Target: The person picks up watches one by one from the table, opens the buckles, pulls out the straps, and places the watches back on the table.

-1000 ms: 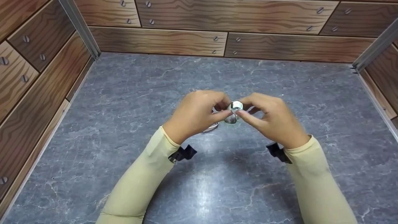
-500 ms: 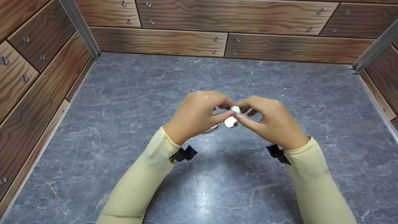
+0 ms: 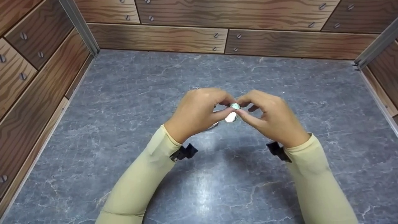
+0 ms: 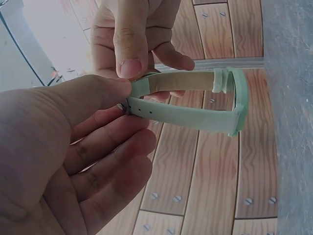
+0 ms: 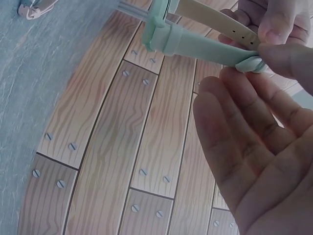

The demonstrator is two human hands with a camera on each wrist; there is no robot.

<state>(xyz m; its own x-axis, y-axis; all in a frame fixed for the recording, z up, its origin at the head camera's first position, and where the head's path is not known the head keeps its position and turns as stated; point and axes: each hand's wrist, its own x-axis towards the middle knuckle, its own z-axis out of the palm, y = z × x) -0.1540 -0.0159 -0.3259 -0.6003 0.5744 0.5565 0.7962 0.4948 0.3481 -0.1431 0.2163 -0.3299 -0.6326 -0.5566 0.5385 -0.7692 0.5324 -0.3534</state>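
A wristwatch with a mint-green strap (image 4: pixel 190 117) hangs between both hands above the grey table. Its strap is bent into a loop, and the case (image 3: pixel 230 117) dangles below, bright with glare in the head view. My left hand (image 3: pixel 200 113) pinches the strap near its punched holes between thumb and finger. From the other side my right hand (image 3: pixel 269 116) pinches the strap ends by the buckle, its other fingers (image 5: pixel 215 117) extended loosely. Thumb tips of both hands meet at the buckle, which they partly cover.
A second watch with a pinkish strap (image 5: pixel 36 9) lies on the grey marbled table (image 3: pixel 124 99), mostly behind my left hand in the head view. Wood-patterned walls (image 3: pixel 161 39) enclose the table at the back and sides.
Both hands have drawn slightly closer together at the strap ends. The watch has turned, so its case now shows bright glare. The head view has shifted slightly.
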